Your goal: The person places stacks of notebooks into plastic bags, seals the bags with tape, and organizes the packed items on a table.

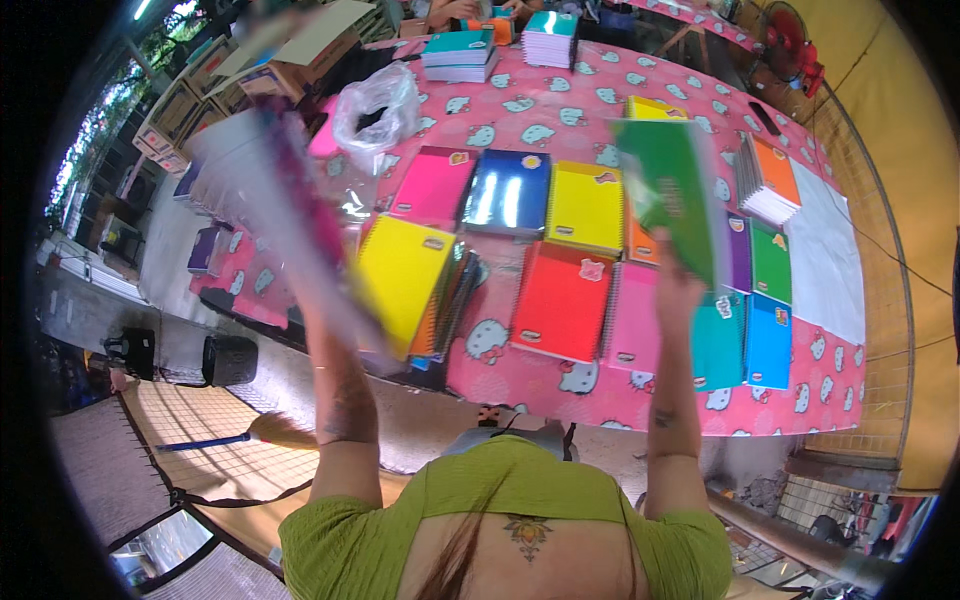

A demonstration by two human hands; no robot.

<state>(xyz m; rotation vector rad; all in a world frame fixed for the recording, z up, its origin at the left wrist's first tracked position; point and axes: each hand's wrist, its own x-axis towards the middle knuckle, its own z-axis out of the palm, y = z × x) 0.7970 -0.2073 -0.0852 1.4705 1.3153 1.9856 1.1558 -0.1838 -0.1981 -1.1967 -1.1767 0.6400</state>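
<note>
My right hand (680,288) grips the lower edge of a green notebook (665,190), which looks to be in a clear plastic sleeve and is lifted above the rows of notebooks. On the left, a flat magenta and whitish thing (290,200), smeared by motion, is held up by my left hand (316,300), mostly hidden behind it. It looks like a notebook or plastic sleeves; I cannot tell which. Below it lies a yellow notebook (405,270) on a pile. Nearby are a red notebook (562,300), a dark blue notebook (508,190) and a pink notebook (632,315).
A pink patterned cloth covers the table (590,375). A crumpled clear plastic bag (378,110) lies at the back left, near cardboard boxes (290,70). Stacked notebooks (548,42) stand at the far edge, by another person's hands (455,12). A red fan (785,40) is far right.
</note>
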